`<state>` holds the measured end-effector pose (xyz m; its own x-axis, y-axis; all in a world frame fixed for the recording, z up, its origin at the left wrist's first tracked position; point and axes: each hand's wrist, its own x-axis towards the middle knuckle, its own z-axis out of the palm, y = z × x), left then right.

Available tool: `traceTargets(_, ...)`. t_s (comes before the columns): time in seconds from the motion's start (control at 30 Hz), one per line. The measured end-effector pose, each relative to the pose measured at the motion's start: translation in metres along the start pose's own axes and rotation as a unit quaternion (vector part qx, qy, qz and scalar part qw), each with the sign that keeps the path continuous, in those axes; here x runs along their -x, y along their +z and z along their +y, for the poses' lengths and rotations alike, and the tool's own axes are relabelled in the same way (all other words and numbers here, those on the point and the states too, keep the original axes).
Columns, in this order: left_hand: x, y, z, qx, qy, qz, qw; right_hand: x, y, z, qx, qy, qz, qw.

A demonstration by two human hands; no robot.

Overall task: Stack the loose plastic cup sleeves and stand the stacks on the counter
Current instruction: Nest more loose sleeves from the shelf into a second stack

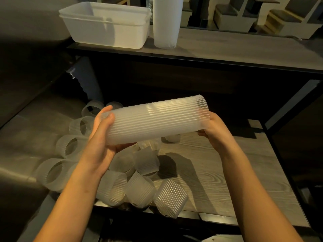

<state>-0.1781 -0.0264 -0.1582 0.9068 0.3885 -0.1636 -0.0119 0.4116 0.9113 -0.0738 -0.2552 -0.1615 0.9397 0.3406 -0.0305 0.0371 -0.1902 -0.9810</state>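
I hold a long stack of ribbed translucent sleeves (153, 119) lying nearly level above the lower wooden shelf (218, 172). My left hand (101, 137) grips its narrow left end, thumb on top. My right hand (215, 130) grips its wide right end from below. Several loose sleeves (139, 189) lie scattered on the shelf under my hands, some on their sides. A tall stack of sleeves (167, 21) stands upright on the upper counter (244, 49).
Two nested white plastic tubs (104, 23) sit on the upper counter, left of the standing stack. Another long stack (90, 81) leans in the dark corner at the back left. A black frame edges the shelf on the right.
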Motion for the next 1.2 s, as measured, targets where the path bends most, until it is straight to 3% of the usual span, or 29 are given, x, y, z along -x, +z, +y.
traceTargets(0.2, -0.004, 0.001, 0.0, 0.024, 0.001, 0.02, 1.0, -0.012, 0.01, 0.008, 0.005, 0.013, 0.017, 1.0)
traceTargets(0.37, -0.006, -0.006, 0.003, 0.059, 0.003, 0.027, 0.998, -0.04, -0.002, 0.046, -0.017, 0.072, 0.149, 0.986)
traceTargets(0.63, -0.004, -0.014, 0.008, 0.054, 0.01, 0.045, 0.998, -0.08, 0.012, 0.1, 0.208, 0.133, 0.037, 0.968)
traceTargets(0.8, -0.002, -0.017, 0.013, 0.057, 0.016, 0.057, 0.997, -0.086, 0.021, 0.116, 0.239, 0.131, -0.004, 0.962)
traceTargets(0.97, -0.003, -0.02, 0.015, 0.053, 0.019, 0.064, 0.996, -0.077, 0.024, 0.114, 0.185, 0.102, -0.009, 0.977)
traceTargets(1.2, -0.004, -0.017, 0.014, 0.056, 0.015, 0.061, 0.996, -0.045, 0.015, 0.089, 0.001, 0.114, 0.018, 0.993)
